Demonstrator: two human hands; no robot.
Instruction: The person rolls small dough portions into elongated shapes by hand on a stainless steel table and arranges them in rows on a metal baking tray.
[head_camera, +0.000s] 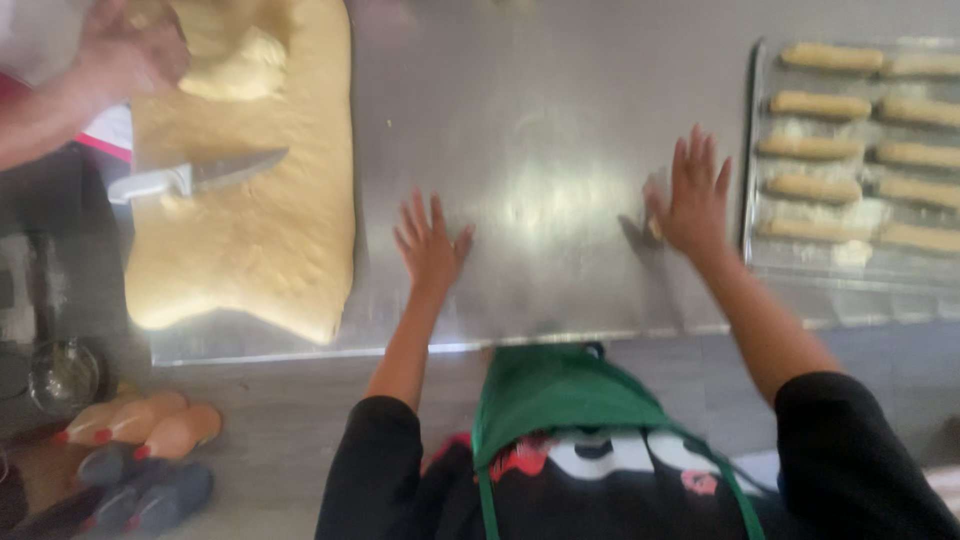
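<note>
My left hand (428, 243) lies flat, fingers spread, on the steel worktable (540, 130), holding nothing. My right hand (692, 195) also rests palm down with fingers apart, a small bit of dough under its thumb side, close to the left rim of a baking tray (756, 150). The tray holds several rolled dough sticks (812, 147) in two columns. A large slab of yellow dough (255, 215) covers the table's left part, to the left of my left hand. A knife (190, 176) with a white handle lies on the slab.
Another person's hand (125, 50) presses a lump of dough at the slab's top left. Below the table's front edge, several squeeze bottles (150, 428) and a metal bowl (62, 375) sit at the lower left. I wear a green apron (555, 395).
</note>
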